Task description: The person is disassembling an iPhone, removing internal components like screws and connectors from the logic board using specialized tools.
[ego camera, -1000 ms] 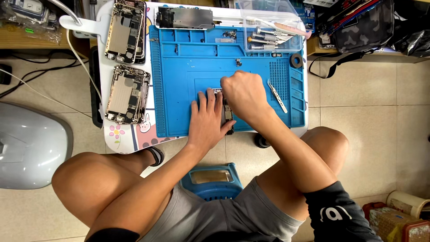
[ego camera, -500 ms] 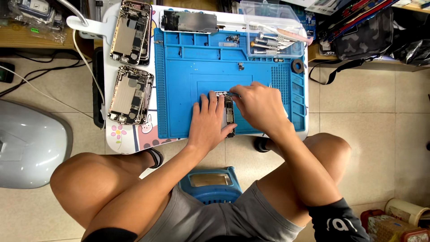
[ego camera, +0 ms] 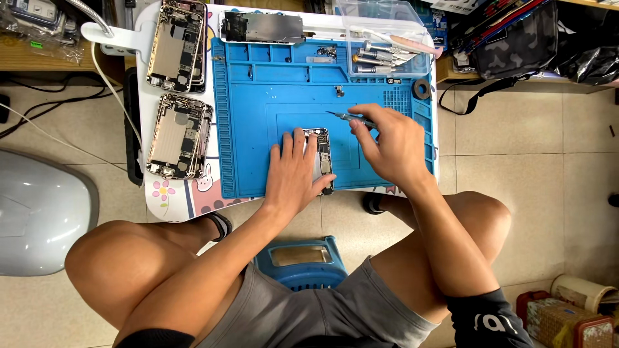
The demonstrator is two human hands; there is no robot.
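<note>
right hand [ego camera: 390,145] lifted off phone [ego camera: 322,161] gripping screwdriver [ego camera: 351,118], left hand [ego camera: 293,171] flat on it, clear box [ego camera: 387,42] of tools

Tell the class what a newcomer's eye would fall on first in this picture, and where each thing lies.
First, the bright blue work mat on the low table. At its middle the left hand presses on an opened phone, while the right hand holds a thin screwdriver just above it. Two more opened phone bodies lie left of the mat.

- Beige tiled floor [ego camera: 529,167] with pale grout lines, evenly lit.
- Low white table [ego camera: 145,116], cartoon stickers along its front edge.
- Blue plastic stool [ego camera: 302,261] underneath.
- Wooden shelf edge [ego camera: 39,55], top left.
- Grey rounded appliance [ego camera: 39,212], left.
</note>
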